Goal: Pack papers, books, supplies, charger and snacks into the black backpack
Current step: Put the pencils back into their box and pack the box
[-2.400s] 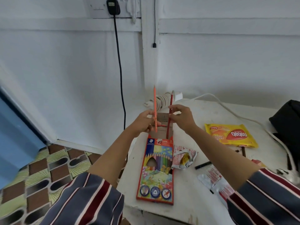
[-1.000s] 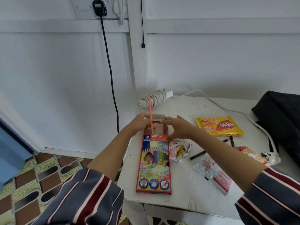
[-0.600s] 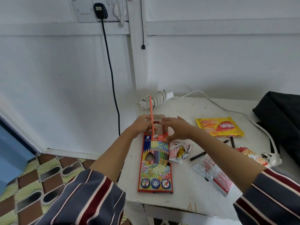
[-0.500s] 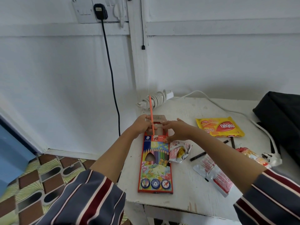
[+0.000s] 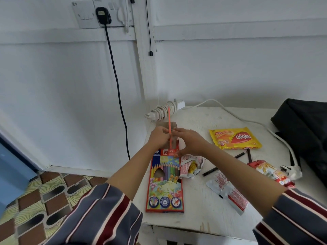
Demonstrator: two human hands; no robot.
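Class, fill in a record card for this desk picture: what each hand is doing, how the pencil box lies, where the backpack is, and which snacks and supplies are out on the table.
Left hand: pinches the orange pencil, upright, its lower end at the box's open mouth
Right hand: fingers fairly straight, resting at the box's open end
Pencil box: flat on the white table, flap open at the far end
Black backpack: at the table's right edge
Snacks out: yellow wafer pack; crumpled wrapper beside the box; red-and-yellow packet
Supplies out: black pen; coiled white cable at the far corner
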